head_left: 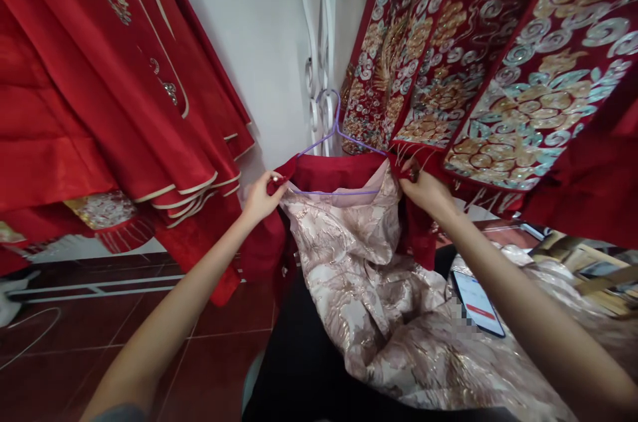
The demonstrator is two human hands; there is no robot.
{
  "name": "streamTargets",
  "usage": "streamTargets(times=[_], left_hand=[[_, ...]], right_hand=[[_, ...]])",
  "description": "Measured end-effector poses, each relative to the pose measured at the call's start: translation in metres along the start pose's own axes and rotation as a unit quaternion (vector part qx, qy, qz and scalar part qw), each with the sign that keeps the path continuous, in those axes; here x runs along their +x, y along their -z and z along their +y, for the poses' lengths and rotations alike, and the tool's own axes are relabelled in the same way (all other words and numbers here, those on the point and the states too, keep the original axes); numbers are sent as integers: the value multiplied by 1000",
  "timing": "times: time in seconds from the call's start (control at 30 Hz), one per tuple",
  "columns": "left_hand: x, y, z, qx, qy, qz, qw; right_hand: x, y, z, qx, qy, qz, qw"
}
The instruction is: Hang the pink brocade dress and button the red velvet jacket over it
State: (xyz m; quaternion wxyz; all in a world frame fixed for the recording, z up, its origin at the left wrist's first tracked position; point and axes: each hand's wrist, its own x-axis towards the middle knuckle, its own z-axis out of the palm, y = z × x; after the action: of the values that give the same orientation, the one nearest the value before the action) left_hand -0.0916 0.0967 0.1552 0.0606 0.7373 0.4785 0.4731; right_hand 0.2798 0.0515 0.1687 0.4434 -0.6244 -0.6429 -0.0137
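Wall [234,43] gap btwn clothes [164,109] | L hand [260,199], R hand [426,193] | grip pinched: red garment [323,173] edges

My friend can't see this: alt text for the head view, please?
The fingers of a person's left hand and right hand pinch red cloth beside a purple hanger; a pale patterned garment drapes below. Decorated red garments hang either side; a phone lies lower right.

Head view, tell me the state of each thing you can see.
Left hand: closed on the red garment
Right hand: closed on it too
Red garment: spread between both hands
Purple hanger: hook up
Patterned garment: draped, creased
Phone: face up, screen lit
Embroidered panels: hanging
Red cloth at left: hanging
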Motion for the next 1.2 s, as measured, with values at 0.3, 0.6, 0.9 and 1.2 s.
streamTargets(times=[0.3, 0.6, 0.9, 1.2], left_hand=[[-27, -68, 94, -42, -37, -116, 992], [-47, -56, 80, -150, 25, -38, 988], [-48, -61, 81, -173, 13, -79, 982], [-47, -51, 82, -134, -20, -126, 983]], right_hand=[[-52, -48, -83, 176, 132, -174, 960], [-61, -40, -72, 254, 127, -169, 944], [-57, -41, -79, 245, 145, -170, 943], [-51, -39, -84, 246, 134, -165, 946]])
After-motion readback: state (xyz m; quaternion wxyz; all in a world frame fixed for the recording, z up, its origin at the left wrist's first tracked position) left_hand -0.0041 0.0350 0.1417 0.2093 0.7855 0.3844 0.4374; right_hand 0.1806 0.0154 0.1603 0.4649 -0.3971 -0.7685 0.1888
